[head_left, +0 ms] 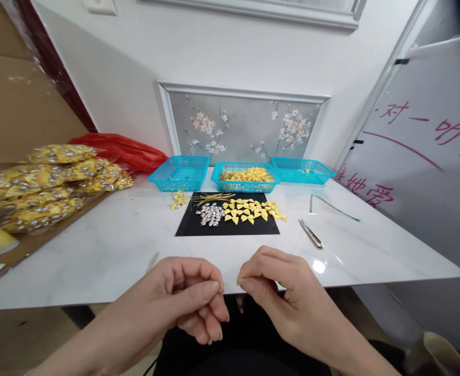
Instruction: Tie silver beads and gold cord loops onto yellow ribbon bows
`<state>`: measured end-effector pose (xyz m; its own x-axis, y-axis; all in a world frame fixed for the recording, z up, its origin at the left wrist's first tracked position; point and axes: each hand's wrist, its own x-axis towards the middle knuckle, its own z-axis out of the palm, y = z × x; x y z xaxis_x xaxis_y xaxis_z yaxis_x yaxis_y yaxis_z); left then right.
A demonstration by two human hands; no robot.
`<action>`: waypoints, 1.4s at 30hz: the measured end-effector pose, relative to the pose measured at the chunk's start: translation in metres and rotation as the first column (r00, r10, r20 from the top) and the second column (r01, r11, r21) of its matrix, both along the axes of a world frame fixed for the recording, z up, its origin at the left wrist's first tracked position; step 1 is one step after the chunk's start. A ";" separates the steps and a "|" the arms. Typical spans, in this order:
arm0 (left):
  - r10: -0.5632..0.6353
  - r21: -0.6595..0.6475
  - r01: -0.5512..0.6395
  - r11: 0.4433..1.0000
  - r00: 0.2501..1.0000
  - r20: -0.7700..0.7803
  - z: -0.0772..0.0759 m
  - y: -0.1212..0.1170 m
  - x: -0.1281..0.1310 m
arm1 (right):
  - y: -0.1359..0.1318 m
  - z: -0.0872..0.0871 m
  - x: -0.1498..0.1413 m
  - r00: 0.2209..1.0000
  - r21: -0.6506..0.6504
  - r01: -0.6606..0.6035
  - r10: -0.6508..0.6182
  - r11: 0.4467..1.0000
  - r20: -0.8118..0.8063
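Note:
My left hand [192, 297] is closed in a pinch, thumb against forefinger, near the table's front edge. A tiny yellowish bit shows at its fingertips, too small to name. Opposite it, my right hand [280, 292] pinches too, and whatever its fingertips hold is hidden. A narrow gap separates the two hands. Beyond them lies a black mat [190, 228] carrying silver beads [211, 214], yellow ribbon bows [249, 210] and a bundle of thin gold-green strands [210, 198]. A few bows with beads [178, 200] sit at the mat's left edge.
Three blue baskets stand at the back: left [183, 180], middle [216, 184] holding yellow pieces, right [311, 177]. Thread snips [311, 234] and a green strand [341, 210] lie right. Bagged yellow bows [53, 183] and a red plastic bag [124, 150] are left.

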<state>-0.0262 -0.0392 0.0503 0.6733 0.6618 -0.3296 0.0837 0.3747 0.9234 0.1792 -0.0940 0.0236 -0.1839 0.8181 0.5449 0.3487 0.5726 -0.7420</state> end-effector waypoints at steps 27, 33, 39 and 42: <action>-0.002 0.038 0.005 0.999 0.997 -0.078 -0.003 0.000 0.002 | -0.001 -0.001 0.001 1.000 -0.045 0.015 -0.017 0.999 -0.024; -0.015 0.231 0.065 0.971 0.978 -0.209 -0.001 -0.002 0.007 | 0.000 -0.002 0.001 1.000 -0.041 0.015 -0.015 0.999 -0.018; 0.017 0.424 0.050 0.904 0.988 -0.154 -0.003 -0.001 0.003 | 0.002 -0.005 0.000 0.999 -0.047 0.022 -0.023 0.999 -0.031; 0.056 0.390 -0.041 0.920 0.998 -0.027 -0.009 -0.003 0.001 | 0.004 -0.010 -0.003 0.998 -0.092 0.023 -0.028 0.995 -0.052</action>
